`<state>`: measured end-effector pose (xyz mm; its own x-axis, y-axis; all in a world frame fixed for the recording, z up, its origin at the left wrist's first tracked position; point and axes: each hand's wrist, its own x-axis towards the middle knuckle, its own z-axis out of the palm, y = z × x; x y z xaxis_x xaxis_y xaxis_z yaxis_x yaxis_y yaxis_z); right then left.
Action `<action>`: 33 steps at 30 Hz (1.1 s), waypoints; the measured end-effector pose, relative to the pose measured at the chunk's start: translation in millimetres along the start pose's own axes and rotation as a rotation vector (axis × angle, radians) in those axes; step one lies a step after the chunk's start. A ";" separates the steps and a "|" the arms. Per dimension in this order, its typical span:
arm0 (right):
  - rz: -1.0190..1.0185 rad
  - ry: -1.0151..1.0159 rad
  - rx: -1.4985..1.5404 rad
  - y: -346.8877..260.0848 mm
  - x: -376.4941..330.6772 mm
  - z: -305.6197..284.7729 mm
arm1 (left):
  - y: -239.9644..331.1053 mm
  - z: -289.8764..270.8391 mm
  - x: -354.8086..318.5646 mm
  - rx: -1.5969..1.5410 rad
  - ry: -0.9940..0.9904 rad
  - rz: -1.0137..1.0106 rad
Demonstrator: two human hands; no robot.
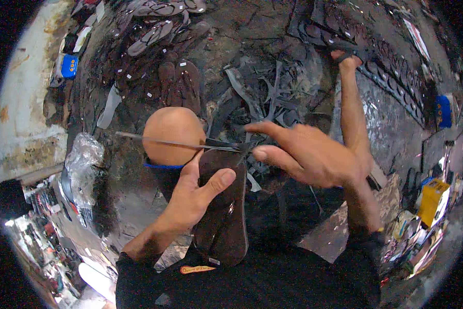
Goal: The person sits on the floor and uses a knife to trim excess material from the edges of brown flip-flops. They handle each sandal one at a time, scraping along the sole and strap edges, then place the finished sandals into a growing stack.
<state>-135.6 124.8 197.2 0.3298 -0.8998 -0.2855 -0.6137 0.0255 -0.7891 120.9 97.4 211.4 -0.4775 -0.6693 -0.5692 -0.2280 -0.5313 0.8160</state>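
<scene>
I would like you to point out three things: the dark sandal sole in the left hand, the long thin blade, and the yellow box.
dark sandal sole (pixel 223 216), head view, middle of its upper face.
long thin blade (pixel 159 140), head view, its midsection across the knee.
yellow box (pixel 431 200), head view, its front face.

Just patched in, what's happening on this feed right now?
A person sits on the floor with a dark brown sandal sole on their lap. The left hand steadies it, thumb across the top. The right hand works at its toe end, where a long thin blade lies. Dark strap offcuts litter the ground ahead.
</scene>
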 end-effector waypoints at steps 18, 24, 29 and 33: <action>0.182 0.943 0.459 9.7 -18.6 119.8 | 7.3 67.3 83.2 -0.897 0.250 0.343; 0.267 0.927 0.106 41.1 -112.9 202.8 | -5.5 61.9 41.5 -0.819 0.149 0.324; 0.236 0.782 0.094 35.7 -111.1 144.3 | -37.0 41.9 35.6 -0.771 0.071 0.320; 0.273 0.645 0.071 20.2 -113.9 115.3 | -25.6 55.9 18.0 -0.767 0.031 0.346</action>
<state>-102.9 278.0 151.0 -0.3340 -0.9353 -0.1168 -0.5583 0.2962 -0.7750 70.6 128.0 185.9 -0.3886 -0.8672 -0.3113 0.5718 -0.4919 0.6566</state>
